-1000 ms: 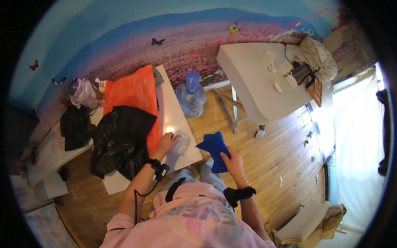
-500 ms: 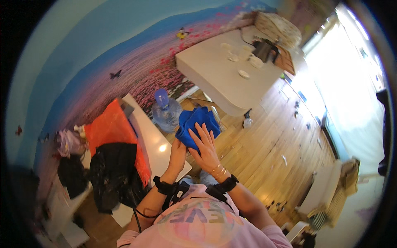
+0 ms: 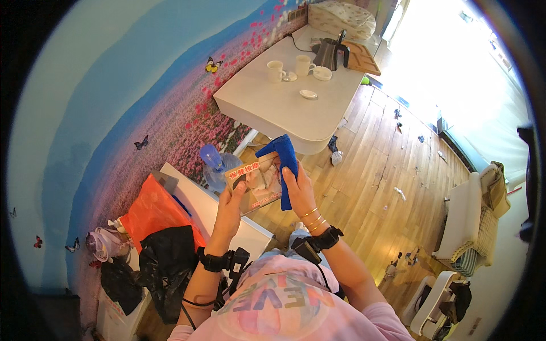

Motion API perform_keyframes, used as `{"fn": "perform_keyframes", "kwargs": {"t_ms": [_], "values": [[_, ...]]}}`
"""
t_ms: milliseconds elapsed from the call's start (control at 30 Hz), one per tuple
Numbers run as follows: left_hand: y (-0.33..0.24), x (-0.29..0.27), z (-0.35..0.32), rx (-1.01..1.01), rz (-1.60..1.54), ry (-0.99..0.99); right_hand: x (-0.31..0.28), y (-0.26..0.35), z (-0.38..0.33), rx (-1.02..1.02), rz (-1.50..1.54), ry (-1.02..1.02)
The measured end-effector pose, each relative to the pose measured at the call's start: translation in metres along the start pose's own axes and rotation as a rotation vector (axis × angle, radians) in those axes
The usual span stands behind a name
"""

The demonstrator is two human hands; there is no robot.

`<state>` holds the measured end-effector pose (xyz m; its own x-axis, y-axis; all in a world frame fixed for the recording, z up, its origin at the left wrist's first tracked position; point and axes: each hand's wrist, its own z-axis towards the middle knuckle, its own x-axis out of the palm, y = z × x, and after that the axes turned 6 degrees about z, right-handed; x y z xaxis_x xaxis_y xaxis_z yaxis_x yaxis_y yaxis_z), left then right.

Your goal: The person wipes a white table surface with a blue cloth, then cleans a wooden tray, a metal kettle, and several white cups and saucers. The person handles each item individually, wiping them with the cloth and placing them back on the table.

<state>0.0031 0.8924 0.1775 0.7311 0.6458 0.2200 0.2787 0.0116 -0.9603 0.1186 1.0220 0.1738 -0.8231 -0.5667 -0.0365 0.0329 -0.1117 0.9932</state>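
My left hand (image 3: pixel 228 211) grips the lower left corner of a thin book (image 3: pixel 260 184) with a picture cover, thumb on its front. A folded blue cloth (image 3: pixel 283 148) wraps over the book's right edge and part of its top. My right hand (image 3: pixel 302 194) is closed around the cloth at that edge, thumb in front; the fingers behind are hidden. The book is held tilted in front of me, above the floor.
Below and left, a large clear water bottle (image 3: pixel 216 177) with a blue top stands beside a white bench (image 3: pixel 242 232). The bench bears an orange bag (image 3: pixel 162 207) and a black bag (image 3: pixel 168 253). Ahead, a white table (image 3: pixel 256 94) carries mugs and a kettle (image 3: pixel 327 54).
The cloth lay spread out under both hands; now it is folded over the right edge and the book's cover shows. My hands have moved apart, and my view has shifted.
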Motion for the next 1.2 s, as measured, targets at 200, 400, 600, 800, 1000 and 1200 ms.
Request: {"fn": "perform_keyframes", "kwargs": {"t_ms": [200, 400, 600, 800, 1000, 1200], "values": [[-0.004, 0.001, 0.002, 0.078, -0.081, -0.054, 0.004, 0.013, 0.004, -0.238, -0.191, -0.208], [0.021, 0.022, 0.005, 0.107, -0.205, -0.137, 0.043, 0.013, -0.021, -0.550, -0.551, 0.109], [0.026, 0.021, -0.003, 0.168, 0.177, -0.106, 0.034, -0.021, 0.013, -0.160, -0.159, -0.136], [0.023, 0.010, 0.005, 0.274, 0.230, -0.254, 0.025, -0.037, 0.009, 0.307, 0.406, -0.123], [0.013, -0.005, 0.030, 0.369, 0.010, -0.330, 0.008, -0.025, 0.017, 0.733, 0.894, 0.248], [0.010, -0.014, 0.066, 0.379, -0.008, -0.285, -0.014, -0.038, 0.056, 0.961, 0.649, 0.685]]}}
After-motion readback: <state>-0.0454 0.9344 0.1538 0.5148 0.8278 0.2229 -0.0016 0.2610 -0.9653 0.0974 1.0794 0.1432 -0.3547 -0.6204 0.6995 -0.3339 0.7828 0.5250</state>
